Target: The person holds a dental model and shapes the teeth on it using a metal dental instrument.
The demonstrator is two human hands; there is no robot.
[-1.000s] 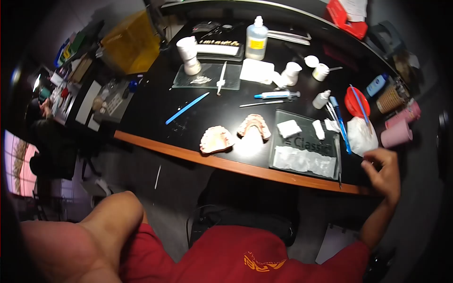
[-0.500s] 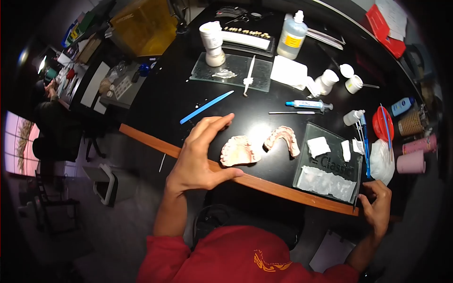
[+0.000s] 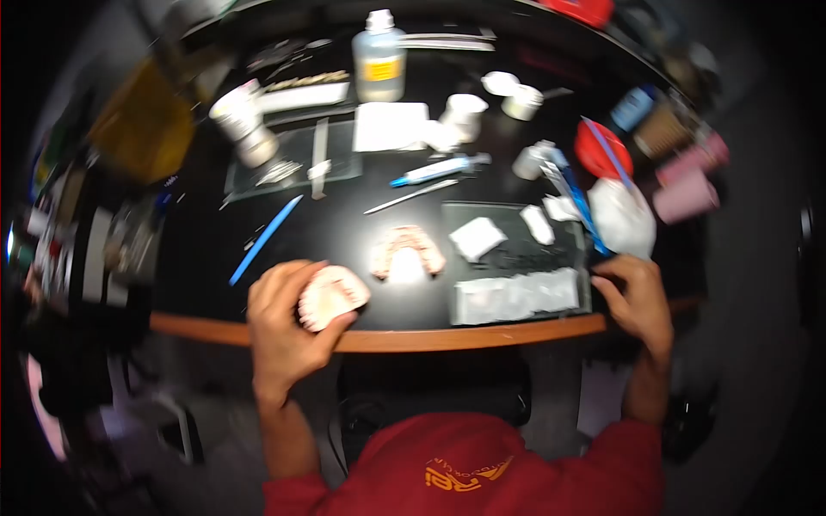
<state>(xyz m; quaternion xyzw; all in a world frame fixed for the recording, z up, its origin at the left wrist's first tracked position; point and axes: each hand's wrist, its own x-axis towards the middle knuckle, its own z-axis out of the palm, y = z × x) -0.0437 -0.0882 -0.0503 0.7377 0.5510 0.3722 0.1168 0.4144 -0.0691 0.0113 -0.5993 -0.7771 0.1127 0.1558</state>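
Observation:
My left hand (image 3: pixel 284 322) grips a pinkish dental cast (image 3: pixel 334 295) with a full palate, thumb below and fingers around its left side, near the table's front edge. A horseshoe-shaped dental cast (image 3: pixel 407 251) lies on the black table to its right. My right hand (image 3: pixel 638 299) is at the right edge of a glass slab (image 3: pixel 514 255), fingers curled and pinched together; whatever they hold is hidden. On the slab are a folded white pad (image 3: pixel 477 238) and a crinkled whitish sheet (image 3: pixel 516 295). The picture is smeared by motion.
A blue knife-like tool (image 3: pixel 265 239) lies left. Behind the casts are a syringe (image 3: pixel 437 170), a thin metal instrument (image 3: pixel 410 196) and another glass slab (image 3: pixel 344 163). A clear bottle (image 3: pixel 379 64), a white jar (image 3: pixel 465 116) and a red bowl (image 3: pixel 601 150) stand farther back.
My left hand has closed around the full-palate cast, which was lying on the table beside my open fingers. The view has turned rightward, and my right hand stays by the slab's edge.

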